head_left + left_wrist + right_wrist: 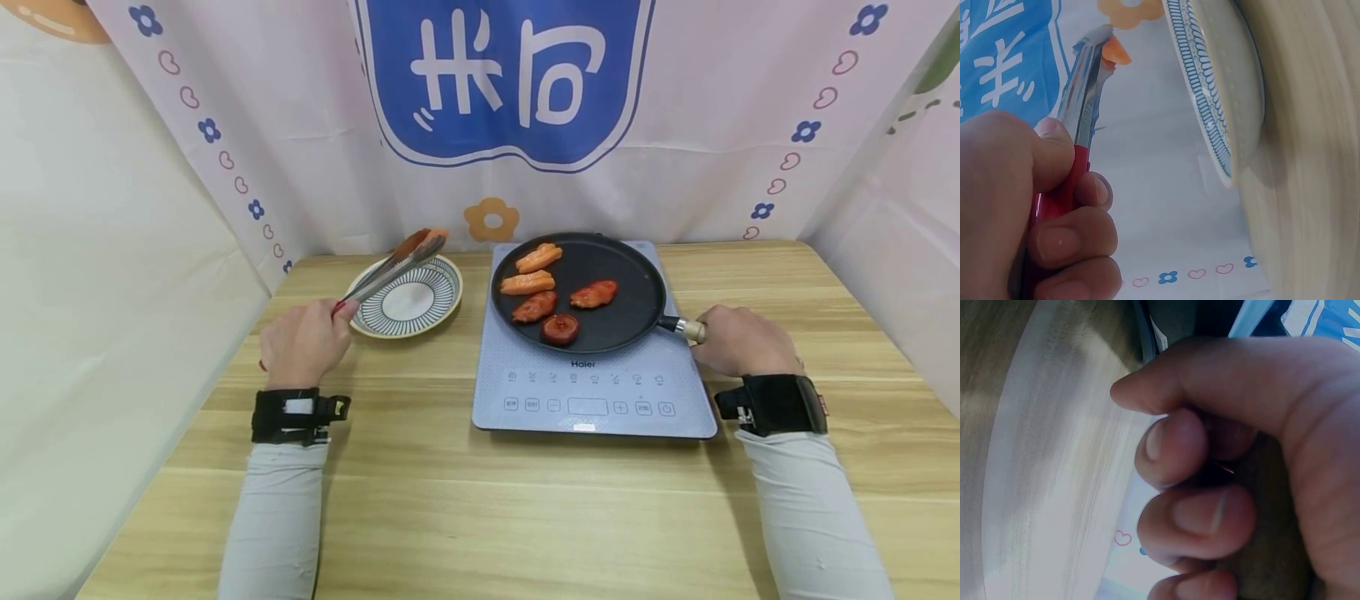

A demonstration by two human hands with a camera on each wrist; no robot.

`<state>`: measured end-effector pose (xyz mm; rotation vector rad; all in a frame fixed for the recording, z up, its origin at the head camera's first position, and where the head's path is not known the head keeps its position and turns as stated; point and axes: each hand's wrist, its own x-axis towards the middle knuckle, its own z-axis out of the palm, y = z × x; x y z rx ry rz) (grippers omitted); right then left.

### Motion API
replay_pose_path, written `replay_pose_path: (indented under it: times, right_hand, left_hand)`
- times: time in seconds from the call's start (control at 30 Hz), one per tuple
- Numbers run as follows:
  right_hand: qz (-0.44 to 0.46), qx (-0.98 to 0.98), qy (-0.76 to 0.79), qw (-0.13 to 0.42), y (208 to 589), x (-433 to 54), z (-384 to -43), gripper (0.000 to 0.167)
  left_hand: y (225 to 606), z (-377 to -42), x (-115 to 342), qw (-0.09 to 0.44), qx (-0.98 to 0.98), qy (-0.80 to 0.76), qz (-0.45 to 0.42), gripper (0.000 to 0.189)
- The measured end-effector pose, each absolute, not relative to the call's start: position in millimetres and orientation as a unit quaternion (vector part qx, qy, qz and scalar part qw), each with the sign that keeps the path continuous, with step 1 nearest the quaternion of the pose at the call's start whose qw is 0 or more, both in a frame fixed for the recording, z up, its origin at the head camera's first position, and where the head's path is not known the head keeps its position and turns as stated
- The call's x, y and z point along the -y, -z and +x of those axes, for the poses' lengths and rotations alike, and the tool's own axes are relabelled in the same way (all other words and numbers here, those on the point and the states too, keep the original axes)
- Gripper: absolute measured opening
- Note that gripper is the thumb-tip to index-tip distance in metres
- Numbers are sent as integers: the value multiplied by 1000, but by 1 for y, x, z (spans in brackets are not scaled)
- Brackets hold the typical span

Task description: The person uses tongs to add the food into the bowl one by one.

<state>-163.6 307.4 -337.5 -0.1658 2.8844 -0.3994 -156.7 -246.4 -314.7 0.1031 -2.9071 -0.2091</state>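
Note:
My left hand (303,343) grips a pair of tongs by the red handle (1063,194). The metal arms of the tongs (397,273) reach over a patterned plate (408,302) and hold an orange piece of food (1117,51) at their tips, above the plate's far side. My right hand (750,343) holds the wooden handle (694,332) of a flat black pan (630,292). In the pan lie two orange food pieces (528,283), two reddish-brown chicken wings (594,294) and a round dark red piece (560,329). In the right wrist view the fingers curl round the handle.
The pan sits on a pale Haier induction cooker (525,383) with a touch panel at its front. Wooden tabletop (420,500) extends before and beside it. A printed cloth (712,183) hangs behind the table's back edge, with more cloth at both sides.

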Motion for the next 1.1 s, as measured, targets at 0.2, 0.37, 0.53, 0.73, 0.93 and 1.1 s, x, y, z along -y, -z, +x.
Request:
replay_pose_path:
  times: [0.2, 0.37, 0.53, 0.73, 0.93, 1.1]
  right_hand:
    - [-54, -983, 135, 115, 338, -307, -163, 26]
    - [-52, -983, 135, 116, 338, -307, -163, 25]
    - [-53, -983, 134, 113, 338, -307, -163, 26]
    - [-54, -983, 135, 113, 337, -306, -162, 26]
    - [-53, -982, 136, 118, 336, -307, -163, 25]
    - [-54, -982, 138, 117, 337, -307, -163, 26]
  left_hand:
    - [313, -157, 243, 109, 991, 73, 30, 58]
    - [312, -156, 243, 109, 991, 74, 27, 59]
    - [311, -156, 243, 109, 991, 75, 21, 59]
    - [311, -155, 241, 107, 991, 80, 21, 60]
    - [309, -155, 239, 116, 990, 79, 21, 59]
    - [307, -154, 237, 127, 989, 77, 16, 59]
